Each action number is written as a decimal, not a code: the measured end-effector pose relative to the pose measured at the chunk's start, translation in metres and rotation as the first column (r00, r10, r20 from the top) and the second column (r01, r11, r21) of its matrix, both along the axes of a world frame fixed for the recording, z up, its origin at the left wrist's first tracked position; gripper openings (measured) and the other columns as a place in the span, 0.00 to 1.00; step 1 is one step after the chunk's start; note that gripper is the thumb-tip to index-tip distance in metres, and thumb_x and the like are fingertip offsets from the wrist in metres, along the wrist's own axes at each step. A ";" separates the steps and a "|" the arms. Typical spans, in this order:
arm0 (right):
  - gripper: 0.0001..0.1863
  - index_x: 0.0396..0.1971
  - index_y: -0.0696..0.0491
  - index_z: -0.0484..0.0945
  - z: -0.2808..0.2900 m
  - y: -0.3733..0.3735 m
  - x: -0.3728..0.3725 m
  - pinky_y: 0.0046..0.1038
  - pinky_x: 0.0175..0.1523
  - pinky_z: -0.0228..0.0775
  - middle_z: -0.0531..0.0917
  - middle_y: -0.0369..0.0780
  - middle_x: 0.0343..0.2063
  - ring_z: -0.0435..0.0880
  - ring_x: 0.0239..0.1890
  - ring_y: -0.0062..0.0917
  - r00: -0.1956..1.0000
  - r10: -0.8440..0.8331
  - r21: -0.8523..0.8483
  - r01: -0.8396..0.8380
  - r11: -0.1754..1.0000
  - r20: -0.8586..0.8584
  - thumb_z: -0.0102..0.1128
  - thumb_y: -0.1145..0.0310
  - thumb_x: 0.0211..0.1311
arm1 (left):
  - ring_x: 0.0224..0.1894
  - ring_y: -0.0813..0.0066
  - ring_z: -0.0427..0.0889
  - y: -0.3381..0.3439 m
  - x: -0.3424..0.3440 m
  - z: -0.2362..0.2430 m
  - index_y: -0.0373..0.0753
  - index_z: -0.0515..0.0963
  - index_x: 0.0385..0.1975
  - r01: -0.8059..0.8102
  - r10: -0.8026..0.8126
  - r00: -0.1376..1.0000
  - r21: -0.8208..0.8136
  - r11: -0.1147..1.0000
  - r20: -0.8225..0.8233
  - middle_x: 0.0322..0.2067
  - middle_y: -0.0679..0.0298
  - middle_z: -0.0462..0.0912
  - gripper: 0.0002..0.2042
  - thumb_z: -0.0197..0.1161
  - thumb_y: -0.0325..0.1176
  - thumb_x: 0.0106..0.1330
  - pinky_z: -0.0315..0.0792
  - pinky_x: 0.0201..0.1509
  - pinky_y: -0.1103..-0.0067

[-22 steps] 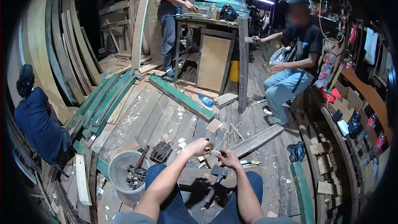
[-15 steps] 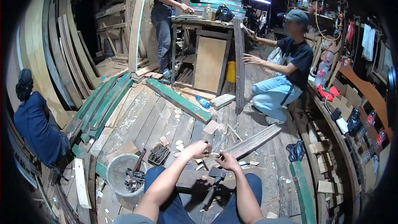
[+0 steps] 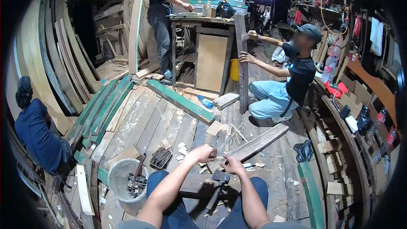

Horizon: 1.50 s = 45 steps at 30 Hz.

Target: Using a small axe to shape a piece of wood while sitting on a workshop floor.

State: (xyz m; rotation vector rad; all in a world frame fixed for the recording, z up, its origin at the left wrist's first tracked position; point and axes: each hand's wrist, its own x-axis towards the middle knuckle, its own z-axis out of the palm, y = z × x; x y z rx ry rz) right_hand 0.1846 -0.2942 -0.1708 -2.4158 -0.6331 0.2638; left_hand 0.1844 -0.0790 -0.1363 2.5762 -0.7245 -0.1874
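Note:
My left hand (image 3: pixel 204 153) is closed, fingers curled, just above the near end of a grey wooden plank (image 3: pixel 256 144). My right hand (image 3: pixel 232 165) is a little nearer and to the right, with thumb and fingers pinched together. Something small and pale shows between the two hands, too small to name. Below them, between my knees, a hatchet (image 3: pixel 220 177) lies with its dark handle toward me. A tray of nails (image 3: pixel 161 157) sits left of my left hand. Beside my left knee stands a pale bucket (image 3: pixel 113 184) holding dark tools and metal pieces.
A green beam (image 3: pixel 180 101) lies across the floor ahead. At right, a crouching person (image 3: pixel 292 76) holds an upright dark board (image 3: pixel 241 65). Another person (image 3: pixel 161 21) stands by a workbench (image 3: pixel 203 19); a third (image 3: pixel 40 131) sits at left. Wood chips litter the floor.
The crouching person's arms have shifted along the upright board, and the body leans differently. The standing person's arm has moved slightly. My hands stay almost in place.

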 end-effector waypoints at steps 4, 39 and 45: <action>0.26 0.47 0.57 0.75 -0.014 0.002 0.007 0.38 0.45 0.72 0.82 0.51 0.33 0.82 0.39 0.42 0.999 0.007 -0.008 -0.006 1.000 0.045 0.62 0.54 0.52 | 0.39 0.55 0.80 -0.001 0.004 0.010 0.39 0.76 0.34 0.005 -0.004 1.000 0.058 0.998 -0.007 0.31 0.54 0.81 0.13 0.66 0.38 0.52 0.74 0.41 0.66; 0.20 0.43 0.51 0.77 0.002 0.026 -0.007 0.39 0.40 0.73 0.82 0.49 0.29 0.82 0.36 0.43 0.990 0.097 0.105 -0.108 0.989 0.106 0.63 0.57 0.51 | 0.34 0.57 0.81 0.018 -0.018 0.026 0.34 0.78 0.28 -0.027 0.029 0.999 0.054 0.998 -0.030 0.28 0.53 0.81 0.13 0.67 0.36 0.48 0.75 0.39 0.69; 0.16 0.40 0.52 0.78 -0.011 0.019 0.000 0.34 0.37 0.73 0.82 0.48 0.26 0.83 0.30 0.38 0.974 0.118 0.174 -0.153 0.973 0.195 0.63 0.61 0.53 | 0.36 0.58 0.81 0.017 -0.013 0.029 0.33 0.77 0.31 0.007 -0.006 0.995 0.006 1.000 -0.098 0.32 0.52 0.81 0.16 0.67 0.39 0.48 0.75 0.41 0.70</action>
